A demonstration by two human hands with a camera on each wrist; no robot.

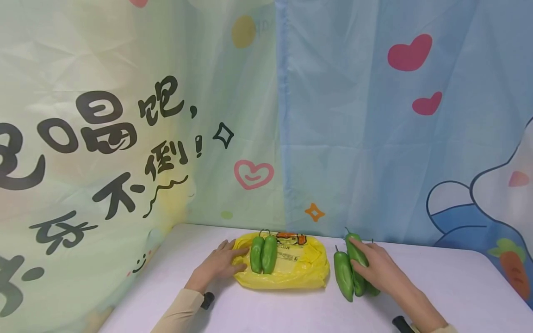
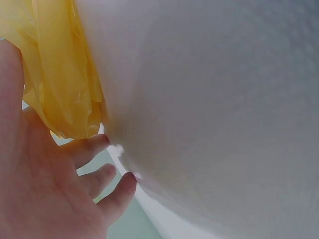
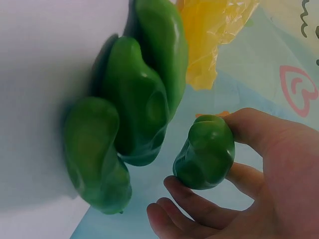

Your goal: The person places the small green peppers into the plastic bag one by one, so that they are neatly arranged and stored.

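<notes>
My right hand (image 1: pixel 376 268) grips a green pepper (image 3: pixel 205 152) between thumb and fingers, lifted beside several other green peppers. One of these, a long pepper (image 1: pixel 343 276), lies on the table to the left of the hand; another pepper (image 3: pixel 134 102) shows close by in the right wrist view. At the left edge of a flattened yellow plastic bag (image 1: pixel 287 280), my left hand (image 1: pixel 218 262) rests with its fingers spread and fairly straight. Side by side on the bag's left half lie two more peppers, a left one (image 1: pixel 256 254) and a right one (image 1: pixel 269 254).
A white-covered table (image 1: pixel 275 312) runs back to a printed fabric backdrop (image 1: pixel 329 115) with hearts and dark lettering. The backdrop also hangs along the left side. Dark bands (image 1: pixel 207 300) sit at both wrists.
</notes>
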